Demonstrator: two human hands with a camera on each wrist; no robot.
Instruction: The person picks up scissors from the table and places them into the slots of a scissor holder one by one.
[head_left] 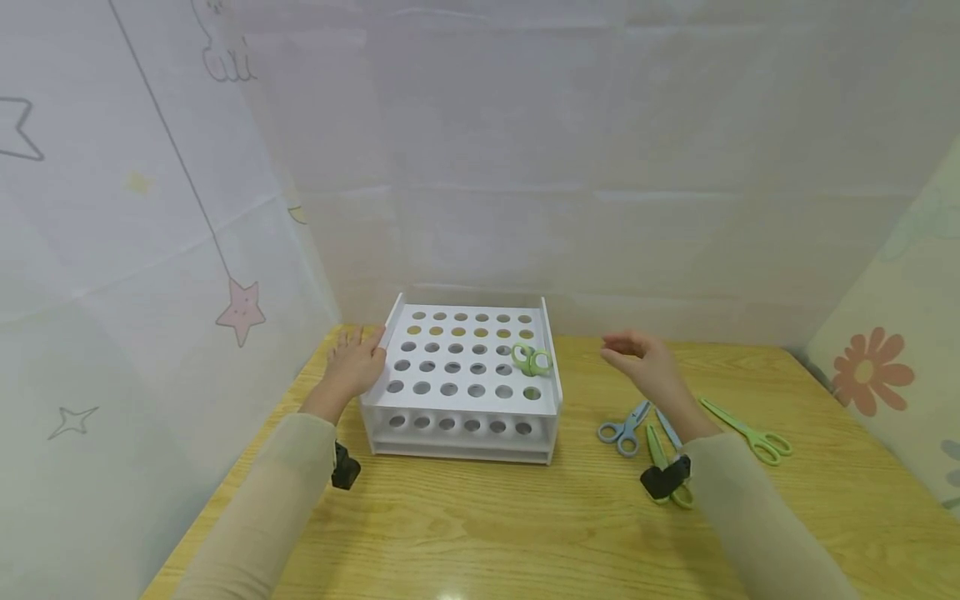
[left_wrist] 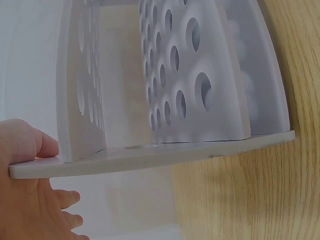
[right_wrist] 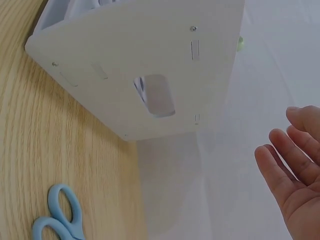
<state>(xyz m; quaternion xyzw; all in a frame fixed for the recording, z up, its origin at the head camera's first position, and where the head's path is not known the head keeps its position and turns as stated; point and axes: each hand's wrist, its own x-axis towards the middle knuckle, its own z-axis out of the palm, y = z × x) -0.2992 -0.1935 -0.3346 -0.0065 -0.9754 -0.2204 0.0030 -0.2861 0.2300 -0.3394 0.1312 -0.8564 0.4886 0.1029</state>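
A white tiered rack (head_left: pixel 465 405) with rows of round holes stands on the table. My left hand (head_left: pixel 355 364) grips the top edge of its left side wall, thumb on the inner face and fingers outside, as the left wrist view shows. Green-handled scissors (head_left: pixel 531 363) sit in a hole near the rack's right wall, handles up. To the right of the rack, my right hand (head_left: pixel 651 371) hovers above the table with relaxed fingers and nothing in them. Below it lie blue scissors (head_left: pixel 632 425) and green scissors (head_left: pixel 656 447), the latter partly hidden by the wrist camera.
More green scissors (head_left: pixel 738 425) lie farther right on the wooden table (head_left: pixel 450 525). Another blue blade (head_left: pixel 667 425) shows beside the right forearm. Pale printed curtains (head_left: pixel 525 167) close off the back and both sides.
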